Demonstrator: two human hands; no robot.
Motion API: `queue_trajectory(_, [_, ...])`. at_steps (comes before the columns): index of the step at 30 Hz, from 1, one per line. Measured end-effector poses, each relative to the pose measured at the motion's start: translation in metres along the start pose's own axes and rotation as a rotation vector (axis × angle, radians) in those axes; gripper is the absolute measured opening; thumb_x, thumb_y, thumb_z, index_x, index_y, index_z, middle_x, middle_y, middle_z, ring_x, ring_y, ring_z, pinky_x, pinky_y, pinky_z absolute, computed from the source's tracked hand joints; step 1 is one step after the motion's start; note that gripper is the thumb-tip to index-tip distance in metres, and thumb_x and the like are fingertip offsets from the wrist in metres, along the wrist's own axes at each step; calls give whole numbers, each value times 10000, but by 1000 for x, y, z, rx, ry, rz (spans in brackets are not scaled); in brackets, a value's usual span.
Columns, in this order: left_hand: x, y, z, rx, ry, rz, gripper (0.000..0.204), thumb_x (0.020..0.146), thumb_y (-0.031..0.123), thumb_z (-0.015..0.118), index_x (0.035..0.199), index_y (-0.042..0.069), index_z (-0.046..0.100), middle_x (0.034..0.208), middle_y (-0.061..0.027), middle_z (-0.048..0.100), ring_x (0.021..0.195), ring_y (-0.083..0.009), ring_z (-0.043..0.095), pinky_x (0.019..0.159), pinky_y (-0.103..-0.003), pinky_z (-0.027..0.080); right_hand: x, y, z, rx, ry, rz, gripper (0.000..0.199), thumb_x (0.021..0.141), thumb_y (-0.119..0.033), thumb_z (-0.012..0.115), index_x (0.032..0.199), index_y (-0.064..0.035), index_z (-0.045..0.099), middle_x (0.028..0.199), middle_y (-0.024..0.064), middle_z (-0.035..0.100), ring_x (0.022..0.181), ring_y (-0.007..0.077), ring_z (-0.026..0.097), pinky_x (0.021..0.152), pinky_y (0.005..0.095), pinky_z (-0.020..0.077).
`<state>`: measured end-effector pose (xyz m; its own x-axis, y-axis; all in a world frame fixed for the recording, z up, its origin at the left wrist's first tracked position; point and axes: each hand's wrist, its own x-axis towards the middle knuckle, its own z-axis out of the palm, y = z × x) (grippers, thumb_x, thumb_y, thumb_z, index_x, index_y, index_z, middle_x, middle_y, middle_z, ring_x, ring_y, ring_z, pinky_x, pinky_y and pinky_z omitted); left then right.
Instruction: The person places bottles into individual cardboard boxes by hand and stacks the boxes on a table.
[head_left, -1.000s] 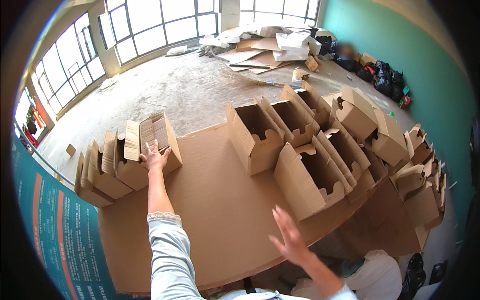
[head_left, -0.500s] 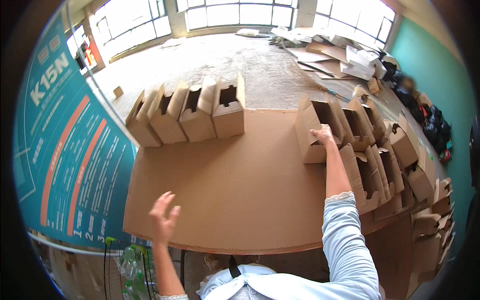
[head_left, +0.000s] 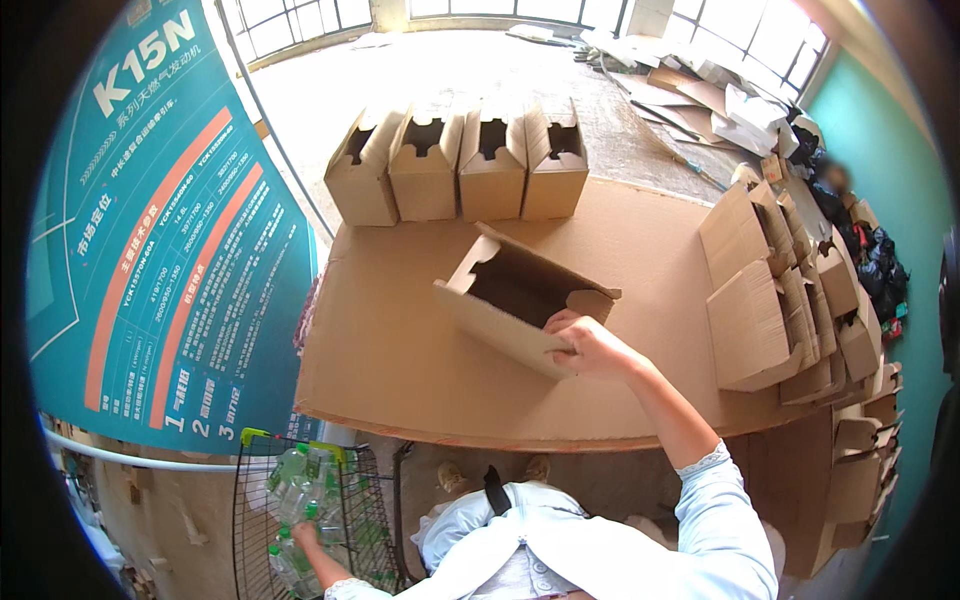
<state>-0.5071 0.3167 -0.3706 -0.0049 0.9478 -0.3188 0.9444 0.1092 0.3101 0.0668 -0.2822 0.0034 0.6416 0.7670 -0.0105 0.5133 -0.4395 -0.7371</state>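
My right hand [head_left: 590,343] pinches the near right rim of an open cardboard box [head_left: 510,328], which sits at an angle over the middle of the cardboard-topped table [head_left: 400,385]. The dark inside of this box faces up; its base is hidden. Low on the left, my left hand [head_left: 304,535] reaches into a black wire cart [head_left: 362,480] full of clear plastic bottles [head_left: 300,480] with green caps. Its fingers look closed round the top of one bottle, though they are partly blurred.
Several open cardboard boxes [head_left: 490,185] stand in a row along the table's far left edge. More boxes [head_left: 750,335] lean stacked at the right. A teal banner [head_left: 180,260] rises on the left. Flattened cardboard [head_left: 700,95] lies heaped on the far floor.
My right hand has brought one box from the right stack to the table's middle and turned it. My left hand has dropped from above the table into the bottle cart. The view has shifted.
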Motion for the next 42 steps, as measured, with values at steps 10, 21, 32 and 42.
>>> queue_trajectory(10, [-13, 50, 16, 421, -289, 82, 728, 630, 333, 874, 1238, 25, 617, 1246, -218, 634, 1196, -381, 580, 1015, -436, 445, -10, -102, 45, -604, -239, -99, 164, 787, -229, 727, 771, -67, 709, 876, 50, 624, 981, 245, 534, 865, 396, 441])
queue_trajectory(21, [-55, 50, 40, 1143, -168, 428, 490, 702, 289, 815, 1146, 114, 706, 1171, -134, 678, 1129, -387, 610, 1017, -644, 318, -25, -128, 55, -726, -246, 83, 116, 778, -193, 726, 712, -102, 697, 796, 16, 613, 885, 212, 513, 840, 349, 390])
queue_trajectory(32, [-2, -7, 32, 157, 183, 276, 324, 722, 108, 733, 1019, 17, 640, 972, -178, 679, 956, -382, 651, 851, -465, 498, -39, -135, 64, -645, -144, 171, 109, 778, -180, 736, 724, -91, 703, 766, 17, 626, 857, 216, 519, 827, 344, 415])
queue_trajectory(42, [-2, -20, 28, 285, -110, 300, 661, 748, 144, 750, 1316, -39, 466, 1269, -257, 586, 1165, -415, 585, 968, -447, 483, -43, -141, 72, -699, -107, 168, 134, 774, -198, 731, 717, -83, 695, 776, 22, 635, 893, 223, 536, 856, 358, 426])
